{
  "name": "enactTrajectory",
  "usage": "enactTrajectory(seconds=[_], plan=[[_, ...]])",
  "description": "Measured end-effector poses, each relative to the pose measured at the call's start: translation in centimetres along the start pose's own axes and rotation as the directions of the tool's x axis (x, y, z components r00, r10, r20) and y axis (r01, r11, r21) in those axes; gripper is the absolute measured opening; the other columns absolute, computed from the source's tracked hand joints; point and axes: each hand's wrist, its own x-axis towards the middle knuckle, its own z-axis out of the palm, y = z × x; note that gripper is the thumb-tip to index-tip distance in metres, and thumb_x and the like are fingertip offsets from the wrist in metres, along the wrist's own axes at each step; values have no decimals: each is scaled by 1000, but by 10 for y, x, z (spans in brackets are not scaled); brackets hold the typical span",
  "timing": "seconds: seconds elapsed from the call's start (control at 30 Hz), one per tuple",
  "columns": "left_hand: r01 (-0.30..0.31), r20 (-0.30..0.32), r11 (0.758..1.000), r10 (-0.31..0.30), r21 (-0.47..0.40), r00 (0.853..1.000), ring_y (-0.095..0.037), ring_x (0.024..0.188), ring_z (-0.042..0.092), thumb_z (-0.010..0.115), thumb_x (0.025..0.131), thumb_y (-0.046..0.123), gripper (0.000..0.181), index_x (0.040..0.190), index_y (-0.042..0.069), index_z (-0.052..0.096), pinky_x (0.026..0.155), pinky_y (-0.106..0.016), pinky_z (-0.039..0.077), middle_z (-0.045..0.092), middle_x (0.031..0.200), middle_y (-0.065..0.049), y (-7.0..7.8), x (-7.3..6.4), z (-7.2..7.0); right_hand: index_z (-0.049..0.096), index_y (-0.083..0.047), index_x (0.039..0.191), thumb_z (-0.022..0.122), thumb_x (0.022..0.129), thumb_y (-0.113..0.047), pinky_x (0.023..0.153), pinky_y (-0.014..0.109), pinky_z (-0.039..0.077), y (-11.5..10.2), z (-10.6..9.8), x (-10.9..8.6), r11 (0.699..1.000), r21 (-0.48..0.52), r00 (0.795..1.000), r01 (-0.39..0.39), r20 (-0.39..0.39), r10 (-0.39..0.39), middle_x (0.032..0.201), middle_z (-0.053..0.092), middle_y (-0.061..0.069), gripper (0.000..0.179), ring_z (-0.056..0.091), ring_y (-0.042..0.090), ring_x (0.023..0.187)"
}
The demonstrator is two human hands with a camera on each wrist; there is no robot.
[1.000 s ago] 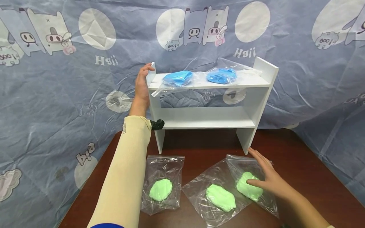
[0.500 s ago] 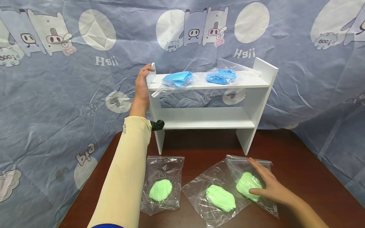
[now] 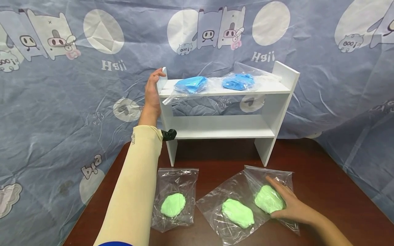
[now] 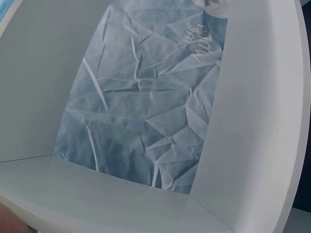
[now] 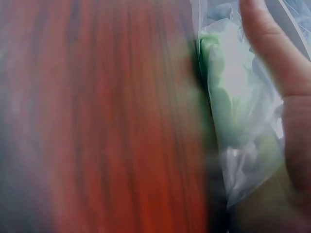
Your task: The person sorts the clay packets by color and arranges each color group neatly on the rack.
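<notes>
My left hand (image 3: 152, 89) grips the upper left side panel of a white two-tier shelf (image 3: 221, 127), fingertips bent over its top edge. In the left wrist view, the shelf's inner walls fill most of the frame and only a bit of skin shows at the lower left corner. On the table, my right hand (image 3: 290, 204) spreads over the rightmost clear zip bag, which has a light green lump (image 3: 268, 199) inside. Its fingers lie along the lump's far right side, the thumb at the near edge. The right wrist view shows the thumb (image 5: 272, 43) straight beside this bagged lump.
Two more zip bags with green lumps lie on the dark red-brown table (image 3: 320, 184): a middle one (image 3: 238, 213), overlapped by the right bag, and a left one (image 3: 173, 205). Bagged blue lumps (image 3: 191, 84) rest on the top shelf. A patterned cloth (image 3: 61, 102) hangs behind.
My right hand has moved nearer to me and lowered over the right bag, from the shelf's foot to around the green lump. The left hand stays on the shelf.
</notes>
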Motion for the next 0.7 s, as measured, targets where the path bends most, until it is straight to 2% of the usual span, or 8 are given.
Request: enactTrajectory(seconds=[0.1, 0.17, 0.2, 0.27, 0.37, 0.5, 0.6, 0.7], plan=[[-3, -7, 1000, 3, 12, 1000, -14, 144, 37, 38, 93, 26, 23, 90, 28, 61, 120, -35, 26, 47, 154, -7, 0, 0, 0, 25, -11, 158, 89, 62, -39, 103, 79, 11, -1, 3, 0, 999, -40, 1000, -18, -19, 18, 162, 29, 20, 119, 20, 47, 145], [-1, -9, 1000, 1, 25, 1000, -13, 143, 38, 39, 93, 26, 22, 90, 29, 61, 120, -34, 27, 48, 154, -5, -1, -1, -1, 27, -9, 157, 90, 57, -40, 107, 78, 8, -2, 5, -1, 997, -68, 999, -32, -29, 30, 156, 33, 31, 122, 26, 60, 135], [-2, -8, 999, 2, 35, 1000, -13, 143, 38, 38, 93, 26, 22, 91, 28, 61, 119, -33, 27, 48, 154, -5, -1, -1, -1, 28, -8, 156, 90, 55, -41, 107, 77, 9, -2, 6, -1, 996, -84, 999, -36, -36, 33, 154, 35, 33, 123, 28, 61, 134], [-1, -6, 999, 1, 45, 1000, -13, 143, 37, 39, 93, 27, 22, 92, 26, 61, 117, -29, 28, 47, 154, -6, -1, -1, -1, 31, -8, 156, 91, 56, -42, 109, 73, 10, -1, 7, -2, 993, -115, 999, -36, -45, 31, 151, 38, 33, 121, 31, 54, 136], [3, -4, 999, -3, 49, 1000, -12, 143, 37, 39, 93, 28, 22, 94, 23, 61, 114, -27, 29, 46, 155, -6, -1, -1, -2, 35, -8, 154, 90, 59, -42, 115, 61, 10, 0, 10, -3, 987, -160, 998, -3, -68, -8, 150, 42, 28, 115, 27, 27, 146], [6, -4, 999, -6, 31, 1000, -12, 144, 37, 39, 93, 27, 22, 92, 24, 61, 116, -29, 29, 46, 155, -7, 0, -1, -1, 41, -6, 150, 90, 61, -41, 120, 26, 2, 3, 10, -2, 975, -216, 993, 60, -83, -80, 148, 48, 21, 108, 12, -13, 143], [4, -3, 1000, -4, 22, 1000, -14, 144, 37, 39, 93, 27, 22, 91, 26, 61, 118, -32, 28, 45, 155, -8, 0, -1, -1, 45, -5, 147, 91, 60, -42, 111, 7, -1, 4, 10, -1, 963, -252, 989, 97, -84, -121, 144, 51, 19, 105, 10, -18, 141], [2, -2, 1000, -2, 27, 1000, -14, 144, 36, 39, 93, 27, 22, 90, 26, 61, 118, -31, 28, 45, 156, -8, 0, -1, -1, 47, -6, 145, 91, 60, -43, 109, 3, 1, 3, 9, 0, 957, -267, 986, 112, -86, -140, 141, 53, 19, 102, 14, -17, 140]])
